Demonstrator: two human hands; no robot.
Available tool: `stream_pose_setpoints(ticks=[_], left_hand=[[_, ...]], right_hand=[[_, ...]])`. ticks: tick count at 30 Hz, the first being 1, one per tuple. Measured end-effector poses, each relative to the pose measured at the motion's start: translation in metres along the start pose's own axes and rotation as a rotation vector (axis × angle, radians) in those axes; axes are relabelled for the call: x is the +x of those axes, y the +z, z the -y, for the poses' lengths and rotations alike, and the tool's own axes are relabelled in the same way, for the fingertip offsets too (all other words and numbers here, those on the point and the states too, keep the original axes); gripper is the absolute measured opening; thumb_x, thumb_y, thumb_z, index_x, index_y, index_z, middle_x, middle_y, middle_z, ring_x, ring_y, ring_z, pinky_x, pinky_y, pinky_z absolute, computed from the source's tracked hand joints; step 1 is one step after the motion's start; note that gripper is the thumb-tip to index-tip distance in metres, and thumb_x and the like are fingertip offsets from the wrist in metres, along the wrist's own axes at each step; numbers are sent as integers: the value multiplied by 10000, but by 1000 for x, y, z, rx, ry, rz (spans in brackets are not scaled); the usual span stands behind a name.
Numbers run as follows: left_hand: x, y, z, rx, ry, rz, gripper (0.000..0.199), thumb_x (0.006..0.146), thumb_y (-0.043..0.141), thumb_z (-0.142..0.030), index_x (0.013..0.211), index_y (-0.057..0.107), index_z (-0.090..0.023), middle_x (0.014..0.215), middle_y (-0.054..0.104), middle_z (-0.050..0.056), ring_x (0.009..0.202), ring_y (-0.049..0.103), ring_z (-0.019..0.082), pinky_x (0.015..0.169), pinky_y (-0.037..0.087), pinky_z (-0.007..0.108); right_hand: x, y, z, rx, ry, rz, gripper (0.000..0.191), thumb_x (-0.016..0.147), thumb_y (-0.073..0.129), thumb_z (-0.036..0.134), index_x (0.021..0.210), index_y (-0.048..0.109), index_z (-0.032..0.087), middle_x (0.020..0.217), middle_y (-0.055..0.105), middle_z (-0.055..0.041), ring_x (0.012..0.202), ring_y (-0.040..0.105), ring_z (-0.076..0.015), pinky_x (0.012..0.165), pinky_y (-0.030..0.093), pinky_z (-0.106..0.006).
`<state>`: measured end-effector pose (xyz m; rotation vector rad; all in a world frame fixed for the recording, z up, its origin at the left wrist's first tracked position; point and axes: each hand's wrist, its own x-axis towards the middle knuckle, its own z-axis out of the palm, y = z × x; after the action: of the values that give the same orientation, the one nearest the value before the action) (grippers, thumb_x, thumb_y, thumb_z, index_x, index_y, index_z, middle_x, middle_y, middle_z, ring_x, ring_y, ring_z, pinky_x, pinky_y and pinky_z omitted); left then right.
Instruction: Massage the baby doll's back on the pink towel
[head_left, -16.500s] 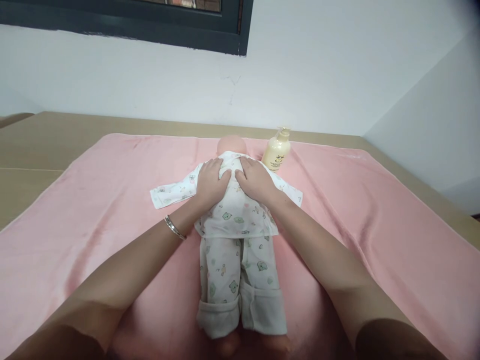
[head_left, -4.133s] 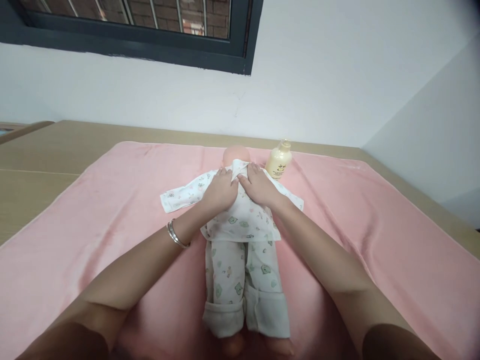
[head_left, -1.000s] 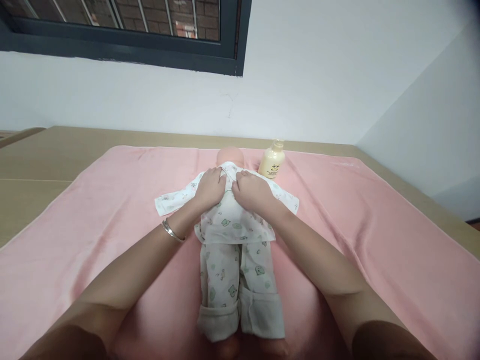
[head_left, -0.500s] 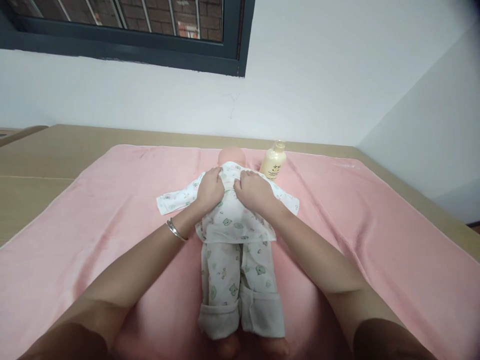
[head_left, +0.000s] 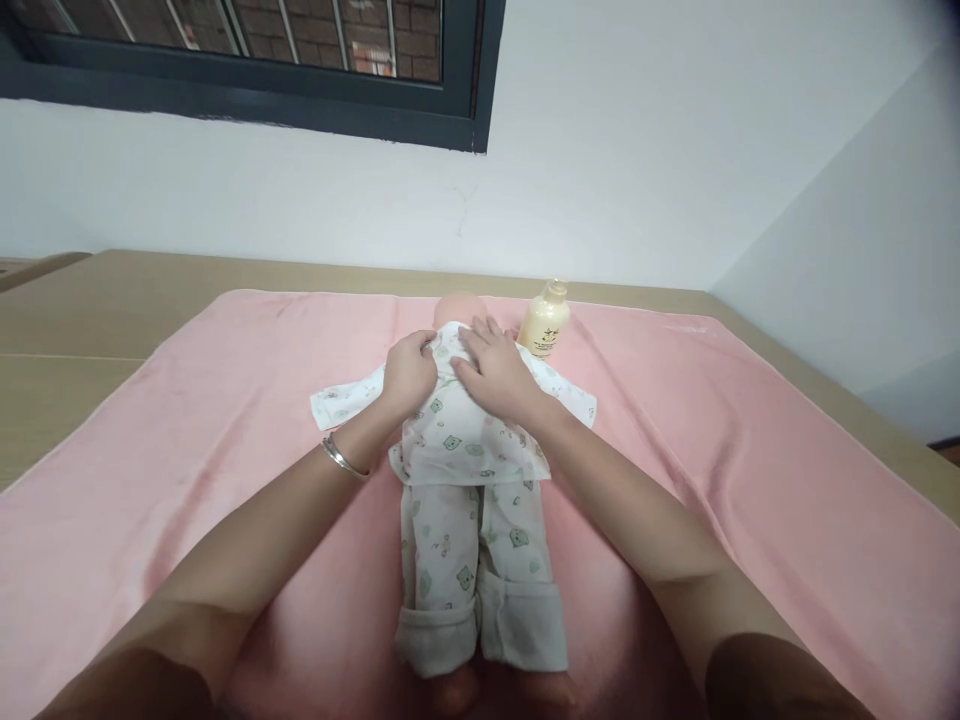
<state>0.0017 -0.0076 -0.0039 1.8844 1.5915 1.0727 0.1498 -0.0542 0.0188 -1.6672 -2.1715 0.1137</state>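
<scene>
A doll [head_left: 459,308] lies on a pink blanket, its head at the far end and its feet toward me. It wears a white printed shirt [head_left: 472,440] and matching trousers [head_left: 446,550] with rolled cuffs. At the left shoulder of the shirt, my left hand [head_left: 411,372] is closed on the fabric, a silver bracelet at its wrist. My right hand [head_left: 495,370] rests on the upper chest with its fingers spread. The sleeves stretch out flat to both sides.
Right of the doll's head stands a pale yellow bottle [head_left: 545,320]. The pink blanket [head_left: 247,400] covers most of the wooden surface [head_left: 82,310]. Behind are a white wall [head_left: 585,180] and a dark window frame [head_left: 450,120].
My right hand has let go of the shirt, opened its fingers and moved slightly up and left. My left hand has shifted a little outward to the left.
</scene>
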Motion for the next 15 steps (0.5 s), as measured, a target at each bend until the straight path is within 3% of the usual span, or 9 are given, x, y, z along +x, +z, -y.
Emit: stream_pose_setpoints(ticks=[3, 7, 12, 15], left_hand=[[2, -2, 2, 17, 5, -25, 511, 822, 420, -46, 1232, 712, -133, 1277, 725, 92, 1200, 669, 217, 1084, 498, 332], [4, -7, 2, 73, -17, -4, 557, 761, 447, -34, 1241, 709, -143, 1268, 727, 99, 1166, 681, 245, 1044, 522, 357], [3, -11, 0, 207, 50, 58, 541, 753, 454, -51, 1213, 719, -153, 1315, 697, 124, 1237, 643, 290, 1085, 500, 407], [5, -12, 2, 273, 100, 58, 529, 759, 452, -59, 1200, 724, -166, 1305, 700, 130, 1244, 637, 305, 1093, 494, 433]], right_hand=[[-1, 0, 1, -13, -6, -80, 551, 1016, 386, 332, 1506, 432, 83, 1640, 315, -197, 1556, 194, -359, 1242, 197, -572], [-1, 2, 1, -10, -34, 55, 536, 1027, 370, 356, 1489, 464, 101, 1615, 357, -207, 1526, 265, -381, 1212, 236, -607], [0, 1, 2, 13, -30, -45, 553, 1018, 381, 328, 1512, 417, 83, 1647, 295, -202, 1543, 241, -334, 1241, 230, -550], [-1, 2, 2, -6, -40, 21, 557, 1024, 374, 341, 1520, 416, 93, 1642, 305, -201, 1540, 241, -349, 1237, 220, -571]])
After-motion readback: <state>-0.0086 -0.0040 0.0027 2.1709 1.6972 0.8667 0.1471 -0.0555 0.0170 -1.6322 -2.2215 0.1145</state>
